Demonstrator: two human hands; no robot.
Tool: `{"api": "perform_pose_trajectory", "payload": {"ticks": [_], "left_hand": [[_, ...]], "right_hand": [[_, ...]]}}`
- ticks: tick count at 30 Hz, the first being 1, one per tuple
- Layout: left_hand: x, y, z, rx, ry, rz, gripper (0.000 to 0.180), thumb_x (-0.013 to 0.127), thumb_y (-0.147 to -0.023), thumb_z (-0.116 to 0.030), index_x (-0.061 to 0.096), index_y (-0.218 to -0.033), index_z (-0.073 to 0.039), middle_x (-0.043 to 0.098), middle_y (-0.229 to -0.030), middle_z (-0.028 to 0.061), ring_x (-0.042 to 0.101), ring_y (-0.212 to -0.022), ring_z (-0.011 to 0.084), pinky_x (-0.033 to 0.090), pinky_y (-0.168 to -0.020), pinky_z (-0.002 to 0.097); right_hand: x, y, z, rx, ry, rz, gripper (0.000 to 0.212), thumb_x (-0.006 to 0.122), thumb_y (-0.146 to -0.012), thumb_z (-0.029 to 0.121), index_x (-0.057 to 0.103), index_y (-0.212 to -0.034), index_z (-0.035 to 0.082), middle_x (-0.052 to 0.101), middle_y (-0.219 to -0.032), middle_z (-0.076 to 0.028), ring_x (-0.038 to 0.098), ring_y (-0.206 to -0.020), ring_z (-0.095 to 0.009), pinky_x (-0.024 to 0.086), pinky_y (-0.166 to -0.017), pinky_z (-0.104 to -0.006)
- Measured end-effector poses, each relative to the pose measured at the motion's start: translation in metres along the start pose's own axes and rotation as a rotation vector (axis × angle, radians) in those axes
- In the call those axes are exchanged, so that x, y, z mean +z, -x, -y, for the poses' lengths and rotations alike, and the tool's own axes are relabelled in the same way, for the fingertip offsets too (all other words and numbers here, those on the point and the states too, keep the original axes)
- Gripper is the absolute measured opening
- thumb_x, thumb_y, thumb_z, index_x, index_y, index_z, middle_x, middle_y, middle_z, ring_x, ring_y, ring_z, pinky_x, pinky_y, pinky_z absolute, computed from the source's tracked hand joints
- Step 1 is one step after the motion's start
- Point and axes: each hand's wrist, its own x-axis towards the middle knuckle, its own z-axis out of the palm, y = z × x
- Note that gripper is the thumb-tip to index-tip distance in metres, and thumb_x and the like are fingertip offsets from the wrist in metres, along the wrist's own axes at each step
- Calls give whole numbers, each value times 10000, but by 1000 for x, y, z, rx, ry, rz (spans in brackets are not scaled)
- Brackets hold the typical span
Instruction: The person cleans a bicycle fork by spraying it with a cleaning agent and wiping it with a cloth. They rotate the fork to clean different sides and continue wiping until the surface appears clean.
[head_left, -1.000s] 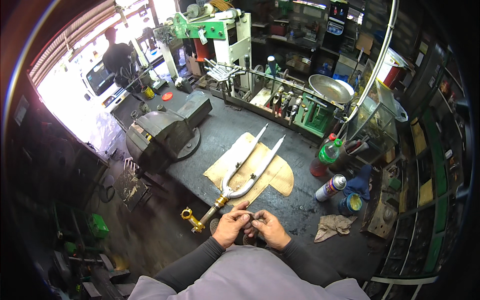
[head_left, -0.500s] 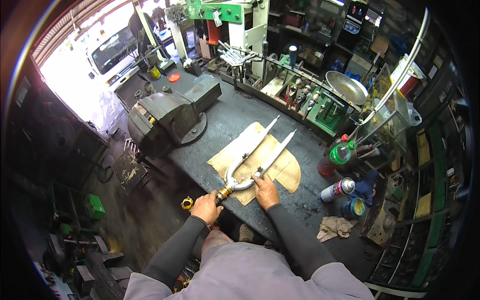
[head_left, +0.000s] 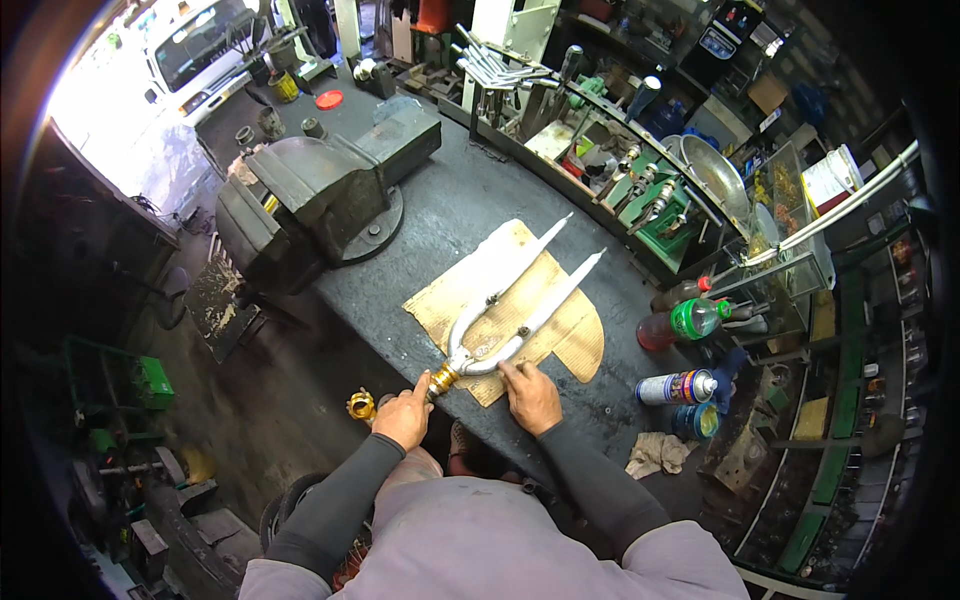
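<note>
A white bicycle fork lies on a piece of brown cardboard on the dark workbench, its two legs pointing away from me. Its steerer end carries brass-coloured rings that stick out over the bench's near edge. My left hand is closed around that steerer end. My right hand rests flat on the cardboard, fingertips touching the fork crown. A brass-coloured part shows just left of my left hand, below the bench edge.
A large grey bench vise stands on the bench's left end. A spray can, a green-capped bottle and a rag lie to the right. Racks of tools line the far edge. A truck stands outside.
My hands were together near my body holding a small piece; they have since spread apart, the left onto the steerer end and the right onto the crown. The view has moved closer over the bench.
</note>
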Motion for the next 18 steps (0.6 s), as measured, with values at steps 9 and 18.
{"api": "perform_pose_trajectory", "payload": {"ticks": [9, 18], "left_hand": [[-13, -8, 5, 67, -67, 122, 770, 654, -1092, -325, 336, -1718, -7, 766, -1041, 261, 797, -859, 414, 644, -742, 517], [-13, -17, 15, 125, -19, 198, 778, 626, -1103, -329, 311, -1715, 34, 774, -1032, 254, 803, -860, 412, 655, -753, 509]], "right_hand": [[-11, -42, 8, 81, 273, 299, 445, 625, -1055, 153, 707, -1492, 171, 696, -1012, -197, 742, -836, -397, 615, -750, -522], [-23, -63, 16, 367, 327, 345, 499, 629, -1046, 168, 648, -1544, 132, 738, -1020, -234, 757, -899, -433, 620, -825, -546]]}}
